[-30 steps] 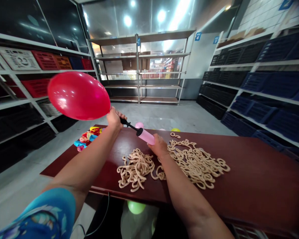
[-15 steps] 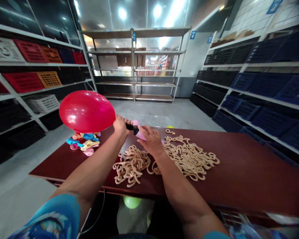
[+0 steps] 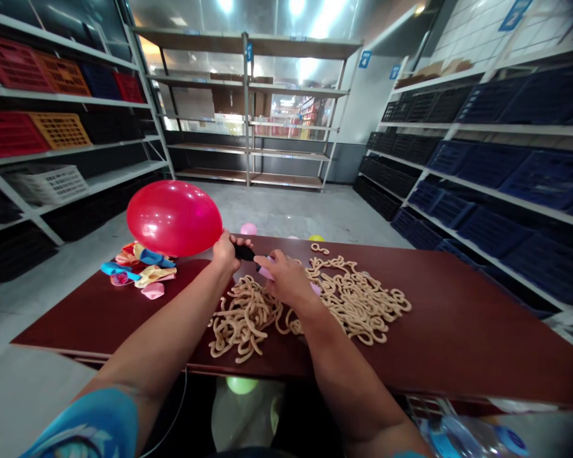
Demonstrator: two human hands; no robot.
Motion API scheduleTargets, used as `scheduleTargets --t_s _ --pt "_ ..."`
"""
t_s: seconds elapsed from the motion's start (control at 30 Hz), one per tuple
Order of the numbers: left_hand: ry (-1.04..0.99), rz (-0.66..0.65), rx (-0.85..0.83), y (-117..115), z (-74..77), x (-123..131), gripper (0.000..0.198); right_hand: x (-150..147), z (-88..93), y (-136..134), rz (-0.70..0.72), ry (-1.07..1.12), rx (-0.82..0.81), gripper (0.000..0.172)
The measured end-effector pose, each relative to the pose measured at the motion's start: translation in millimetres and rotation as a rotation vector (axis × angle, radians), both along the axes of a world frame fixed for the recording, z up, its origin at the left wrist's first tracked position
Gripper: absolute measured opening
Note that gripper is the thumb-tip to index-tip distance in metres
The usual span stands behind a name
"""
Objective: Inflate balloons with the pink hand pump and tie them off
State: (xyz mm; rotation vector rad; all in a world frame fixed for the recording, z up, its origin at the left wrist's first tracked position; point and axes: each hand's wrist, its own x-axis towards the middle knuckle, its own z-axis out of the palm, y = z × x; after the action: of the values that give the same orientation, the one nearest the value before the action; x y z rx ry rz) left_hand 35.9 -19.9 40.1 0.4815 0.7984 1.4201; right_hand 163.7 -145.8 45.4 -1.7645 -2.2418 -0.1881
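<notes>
My left hand (image 3: 228,250) is closed around the neck of an inflated red balloon (image 3: 174,217) where it meets the black nozzle of a pink hand pump (image 3: 266,272). The balloon sticks out to the left, just above the dark red table (image 3: 458,324). My right hand (image 3: 286,277) grips the pump's pink body, pushed close up to the left hand, and hides most of it. Both hands hover over a heap of tan plastic clips (image 3: 310,302) spread across the table's middle.
A small pile of limp coloured balloons (image 3: 137,270) lies at the table's left end. Inflated balloons rest on the floor beyond the table (image 3: 248,228) and under its near edge (image 3: 241,384). Shelving with crates lines both sides. A plastic bottle (image 3: 468,436) shows at bottom right.
My right hand pushed the pump in toward the left hand, so the black rod no longer shows. The balloon sank lower and nearer the table as the view tilted down.
</notes>
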Motion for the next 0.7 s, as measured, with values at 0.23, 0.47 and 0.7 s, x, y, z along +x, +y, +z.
scheduleTargets --t_s 0.23,0.47,0.7 --pt "0.390 0.270 0.086 22.9 -36.9 -39.0 0.032 48.1 -9.6 10.2 -0.368 0.062 -0.164 0.052" --pt "0.525 0.034 0.178 20.2 -50.8 -47.3 0.021 47.8 -21.7 21.3 -0.403 0.084 -0.095 0.048" --pt "0.674 -0.122 0.493 -8.8 -43.5 -27.2 0.017 -15.4 -31.0 37.6 0.076 0.677 0.117 0.036"
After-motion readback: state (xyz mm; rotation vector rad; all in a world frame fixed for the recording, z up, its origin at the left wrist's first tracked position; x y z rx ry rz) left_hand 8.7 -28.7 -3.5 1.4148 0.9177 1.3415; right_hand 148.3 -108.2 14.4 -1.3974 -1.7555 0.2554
